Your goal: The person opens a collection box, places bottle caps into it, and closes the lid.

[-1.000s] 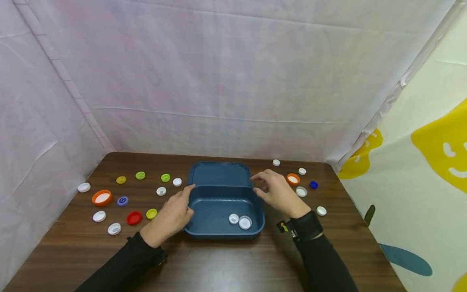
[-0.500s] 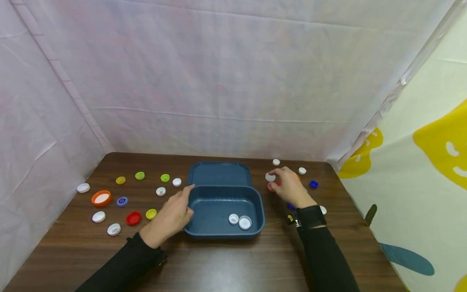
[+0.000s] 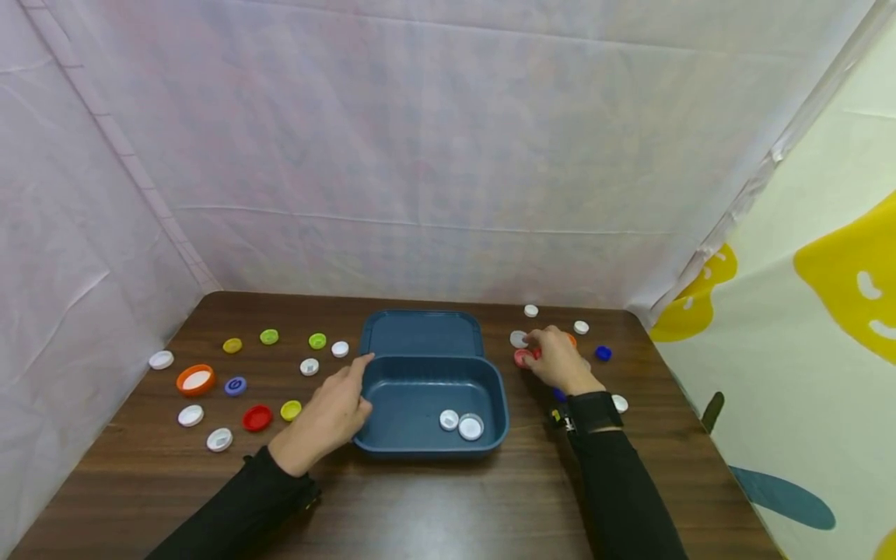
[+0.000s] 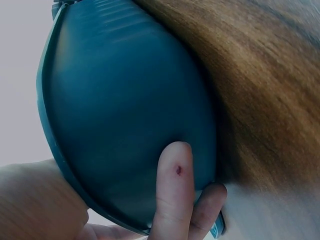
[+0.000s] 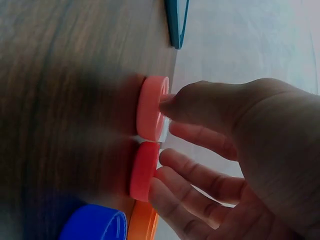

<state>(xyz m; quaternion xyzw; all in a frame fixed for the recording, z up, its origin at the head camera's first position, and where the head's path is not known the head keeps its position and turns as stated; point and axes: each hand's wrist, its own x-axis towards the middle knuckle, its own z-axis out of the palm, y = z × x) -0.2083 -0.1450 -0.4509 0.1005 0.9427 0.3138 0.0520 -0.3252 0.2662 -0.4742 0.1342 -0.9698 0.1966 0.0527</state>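
Gripping the left wall of a rectangular, dark blue plastic box [image 3: 406,397], the left hand [image 3: 332,416] has its thumb over the rim, its index finger stretched toward the back corner, and other fingers against the outer side. The box sits on a dark brown wood-grain counter [image 3: 420,513], its matching flat lid [image 3: 422,333] folded back behind it. On the box's floor, toward the front right, a small white round cap [image 3: 449,420] lies just beside a larger white round cap with a clear rim [image 3: 470,426].

To the right of the box, the right hand [image 3: 560,362] keeps a loose, spread grip, its thumb touching a pinkish-red, ridged plastic cap [image 5: 151,109] that lies on the counter. A bright red plastic cap [image 5: 144,171] is right next to it under the other fingers, with a blue plastic cap [image 5: 95,222] and an orange plastic cap [image 5: 142,220] near. A translucent white disc-shaped cap [image 3: 518,339] lies by the index finger.

Left of the box are scattered more caps, among them an orange ring-shaped cap with a white centre [image 3: 195,379], a wide red cap [image 3: 257,418] and a yellow cap [image 3: 290,410].
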